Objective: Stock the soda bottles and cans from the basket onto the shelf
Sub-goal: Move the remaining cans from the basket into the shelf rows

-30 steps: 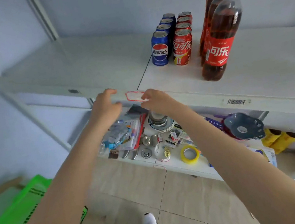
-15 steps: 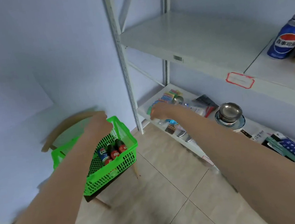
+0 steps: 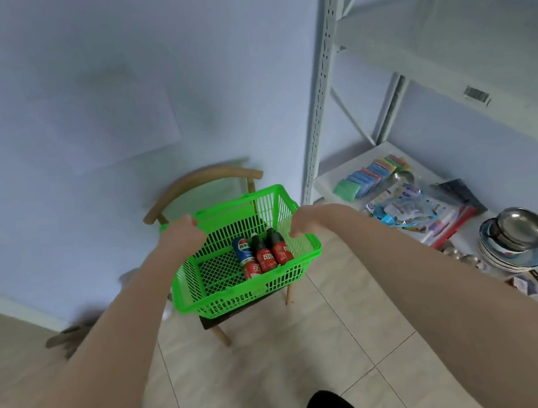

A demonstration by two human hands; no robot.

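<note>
With both hands over green basket (image 3: 205, 299) on wooden chair (image 3: 202, 178) — left hand (image 3: 180, 233) at 10 o'clock rim, right hand (image 3: 308, 220) at 2 o'clock, fingers curled, nothing held. Inside, toward 1 o'clock: blue can (image 3: 242, 248), red can (image 3: 252, 270), two cola bottles (image 3: 271, 252) lying down. Likely rigid, heavy with liquid, smooth — grip bottles mid-body, cans around sides. Shelf (image 3: 445, 40) at 2 o'clock.

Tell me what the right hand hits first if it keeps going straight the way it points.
Probably the green basket: the right hand points down over its near-right rim, toward the cola bottles inside. Depth is unclear.
</note>
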